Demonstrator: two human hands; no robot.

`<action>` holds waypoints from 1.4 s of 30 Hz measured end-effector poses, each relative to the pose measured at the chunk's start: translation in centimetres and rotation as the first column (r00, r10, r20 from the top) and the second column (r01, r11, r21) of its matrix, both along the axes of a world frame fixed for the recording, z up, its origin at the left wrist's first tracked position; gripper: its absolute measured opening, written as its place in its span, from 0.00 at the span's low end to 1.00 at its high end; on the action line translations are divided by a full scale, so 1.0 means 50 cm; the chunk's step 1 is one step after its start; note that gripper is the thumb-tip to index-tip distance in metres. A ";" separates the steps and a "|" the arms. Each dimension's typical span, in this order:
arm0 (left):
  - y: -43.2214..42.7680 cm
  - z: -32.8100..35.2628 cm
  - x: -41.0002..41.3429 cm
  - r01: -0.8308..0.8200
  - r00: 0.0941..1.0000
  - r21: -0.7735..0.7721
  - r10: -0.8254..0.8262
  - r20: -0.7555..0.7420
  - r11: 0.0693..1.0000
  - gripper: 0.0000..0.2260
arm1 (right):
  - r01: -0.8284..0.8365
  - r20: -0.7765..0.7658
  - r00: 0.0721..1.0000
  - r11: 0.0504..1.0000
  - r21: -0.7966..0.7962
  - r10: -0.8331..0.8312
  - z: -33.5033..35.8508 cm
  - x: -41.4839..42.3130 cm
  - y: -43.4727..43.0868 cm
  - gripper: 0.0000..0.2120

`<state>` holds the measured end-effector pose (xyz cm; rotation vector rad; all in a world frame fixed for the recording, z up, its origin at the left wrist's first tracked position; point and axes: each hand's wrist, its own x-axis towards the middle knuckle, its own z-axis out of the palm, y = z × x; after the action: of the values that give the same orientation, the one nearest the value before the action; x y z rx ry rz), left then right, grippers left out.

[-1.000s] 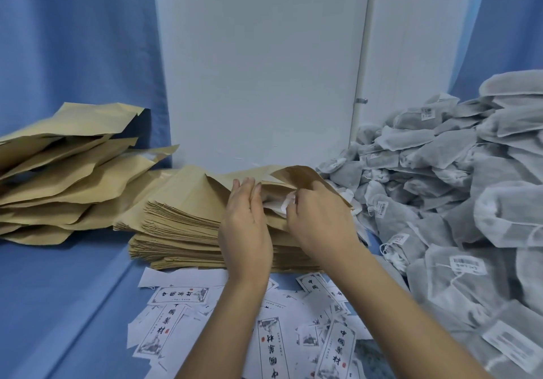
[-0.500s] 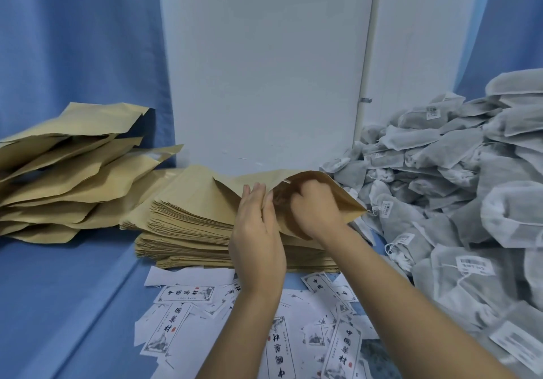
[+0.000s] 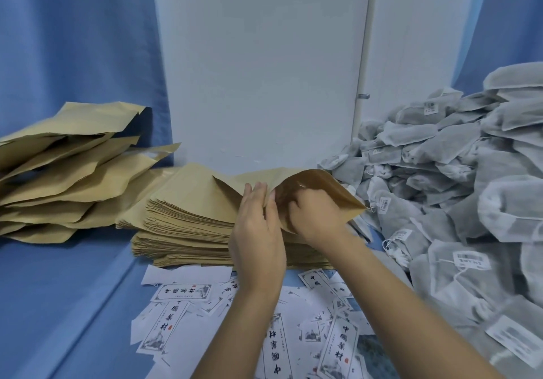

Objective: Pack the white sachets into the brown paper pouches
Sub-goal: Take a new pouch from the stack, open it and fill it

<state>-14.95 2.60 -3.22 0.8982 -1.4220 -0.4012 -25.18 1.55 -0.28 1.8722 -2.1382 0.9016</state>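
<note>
The left grip (image 3: pixel 258 231) is released, its straight fingers pressing the mouth of a brown paper pouch (image 3: pixel 332 190). The right grip (image 3: pixel 314 217) is curled inside that mouth; I cannot tell what it grasps. The pouch lies atop a flat pouch stack (image 3: pixel 188 220). White sachets (image 3: pixel 440 178) are heaped to the right, with printed labels (image 3: pixel 182 293) on the blue tabletop (image 3: pixel 58 290).

White wall panel (image 3: pixel 264 70) centre; blue curtains (image 3: pixel 73 40) either side; blue tabletop (image 3: pixel 58 290).
</note>
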 end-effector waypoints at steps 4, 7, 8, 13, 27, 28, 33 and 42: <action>-0.013 0.014 -0.010 0.005 1.000 0.088 -0.005 -0.001 0.996 0.16 | 0.092 0.118 0.992 0.847 -0.523 -0.034 -0.032 -0.025 0.054 0.09; -0.016 0.024 -0.019 0.023 0.999 0.124 -0.017 -0.048 0.992 0.17 | 0.206 0.262 0.961 0.853 -0.480 -0.084 -0.065 -0.069 0.079 0.13; -0.016 0.025 -0.021 0.034 0.997 0.128 -0.025 -0.072 0.991 0.17 | 0.255 0.273 0.950 0.882 -0.397 -0.151 -0.077 -0.088 0.083 0.15; -0.009 0.020 -0.038 0.062 0.990 0.115 -0.047 -0.130 0.991 0.16 | 0.417 0.109 0.896 0.901 0.121 -0.429 -0.132 -0.152 0.096 0.13; -0.027 0.020 -0.040 0.038 0.973 0.043 -0.027 -0.228 0.998 0.14 | 0.376 0.313 0.866 0.920 0.110 -0.391 -0.147 -0.167 0.092 0.05; -0.029 0.021 -0.041 0.032 0.969 0.036 -0.022 -0.246 0.999 0.14 | 0.366 0.359 0.869 0.931 0.001 -0.342 -0.143 -0.169 0.090 0.04; -0.050 0.024 -0.044 0.000 0.948 0.028 0.009 -0.317 1.000 0.14 | 0.328 0.353 0.918 0.846 -0.420 -0.181 -0.105 -0.175 0.055 0.16; -0.093 0.017 -0.043 -0.034 0.941 0.043 0.046 -0.336 0.998 0.14 | 0.360 0.479 0.847 0.912 -0.197 -0.231 -0.106 -0.248 -0.053 0.21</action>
<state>-17.11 -2.07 -2.38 0.8408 -1.0824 -0.5258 -37.56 -1.11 -5.57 1.2309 -2.2950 1.5807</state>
